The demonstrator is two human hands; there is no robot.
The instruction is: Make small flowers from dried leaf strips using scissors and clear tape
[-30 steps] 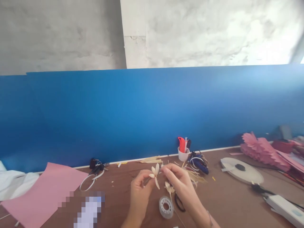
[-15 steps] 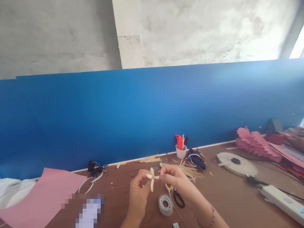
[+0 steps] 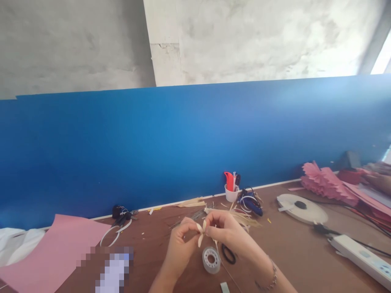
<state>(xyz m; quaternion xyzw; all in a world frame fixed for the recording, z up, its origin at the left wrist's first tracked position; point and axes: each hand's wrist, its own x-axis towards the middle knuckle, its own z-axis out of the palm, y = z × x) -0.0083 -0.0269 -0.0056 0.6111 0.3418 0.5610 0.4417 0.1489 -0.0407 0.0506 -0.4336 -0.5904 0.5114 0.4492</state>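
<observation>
— Head view: what do the hands hold?
— Left hand [image 3: 180,244] and right hand [image 3: 224,232] both pinched on a cream petal flower [image 3: 201,232], above the tape roll [image 3: 211,259] near the table's [image 3: 290,252] front edge.

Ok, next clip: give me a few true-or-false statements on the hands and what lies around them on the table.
1. Both hands, the left hand and the right hand, pinch a small cream paper flower. True.
2. A roll of clear tape lies on the table just below the hands. True.
3. The white cup by the blue board is empty. False: it holds a red-handled tool and other items.
4. The pink sheet lies to the right of the hands. False: it lies to their left.
</observation>
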